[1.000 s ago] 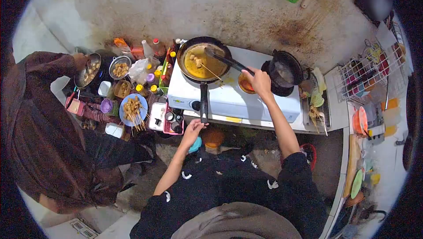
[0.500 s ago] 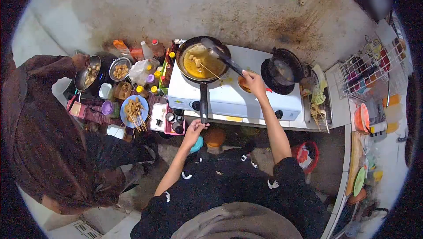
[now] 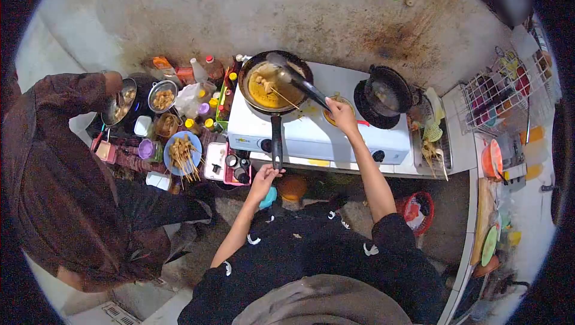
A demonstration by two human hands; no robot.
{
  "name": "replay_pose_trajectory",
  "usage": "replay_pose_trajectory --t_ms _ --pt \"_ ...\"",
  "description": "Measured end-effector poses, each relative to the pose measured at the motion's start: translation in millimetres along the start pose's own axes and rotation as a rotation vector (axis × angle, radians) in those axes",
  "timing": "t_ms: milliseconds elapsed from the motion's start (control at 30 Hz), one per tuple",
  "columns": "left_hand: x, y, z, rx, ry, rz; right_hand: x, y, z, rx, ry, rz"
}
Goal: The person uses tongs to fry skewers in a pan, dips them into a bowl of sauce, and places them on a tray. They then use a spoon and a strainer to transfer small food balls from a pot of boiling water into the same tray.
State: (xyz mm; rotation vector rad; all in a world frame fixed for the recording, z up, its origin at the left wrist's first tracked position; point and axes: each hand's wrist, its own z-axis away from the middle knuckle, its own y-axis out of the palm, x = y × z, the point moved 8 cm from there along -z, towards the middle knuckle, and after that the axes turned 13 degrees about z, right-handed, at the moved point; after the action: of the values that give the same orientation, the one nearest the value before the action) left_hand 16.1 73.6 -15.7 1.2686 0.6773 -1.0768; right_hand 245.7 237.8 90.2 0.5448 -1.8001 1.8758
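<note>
On the left side of the white stove (image 3: 341, 139), a dark frying pan (image 3: 299, 99) holds yellow liquid with a skewer of food (image 3: 268, 85) lying in it. My right hand (image 3: 342, 115) is wrapped round the handle of a black ladle (image 3: 305, 87), whose head is over the pan. My left hand (image 3: 264, 180) has its fingertips at the end of the pan's black handle (image 3: 277, 139). Behind my right hand, a small round container (image 3: 341, 102) with orange contents is partly hidden.
A dark wok (image 3: 386, 90) stands on the right burner. To the left are a blue plate of skewers (image 3: 181, 152), bottles and a strainer (image 3: 162, 96). A person in brown (image 3: 72, 175) works at another pan (image 3: 121, 106). Skewers (image 3: 432, 154) lie right of the stove.
My right hand and the ladle have shifted slightly left and down. More of the round container shows. The co-worker's hand has moved a little at the other pan.
</note>
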Motion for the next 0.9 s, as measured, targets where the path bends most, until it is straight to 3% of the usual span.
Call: replay_pose_trajectory --t_ms 67,133,267,467,533,633,767,900 --pt "3 -2 0 -0.004 -0.002 0.001 -3 1 0 -0.017 0.034 -0.011" --pt "4 -2 -1 -0.003 -0.003 0.000 8 -4 4 -0.102 -0.097 0.054" --pt "2 -3 -1 -0.006 -0.006 0.006 2 3 0 -0.017 0.001 0.000" --pt "1 -4 -3 0.000 -0.006 -0.012 13 -2 7 -0.041 -0.106 -0.007" --pt "-1 -3 -1 -0.002 -0.005 -0.010 6 -2 6 -0.021 0.001 -0.018" --pt "0 -4 -2 -0.005 -0.013 -0.039 8 -7 8 -0.042 -0.013 0.144" --pt "-3 -2 -2 -0.020 -0.017 -0.041 -2 4 4 0.063 0.027 0.056" --pt "-3 -2 0 -0.028 -0.027 -0.030 -2 1 5 -0.031 -0.011 0.042"
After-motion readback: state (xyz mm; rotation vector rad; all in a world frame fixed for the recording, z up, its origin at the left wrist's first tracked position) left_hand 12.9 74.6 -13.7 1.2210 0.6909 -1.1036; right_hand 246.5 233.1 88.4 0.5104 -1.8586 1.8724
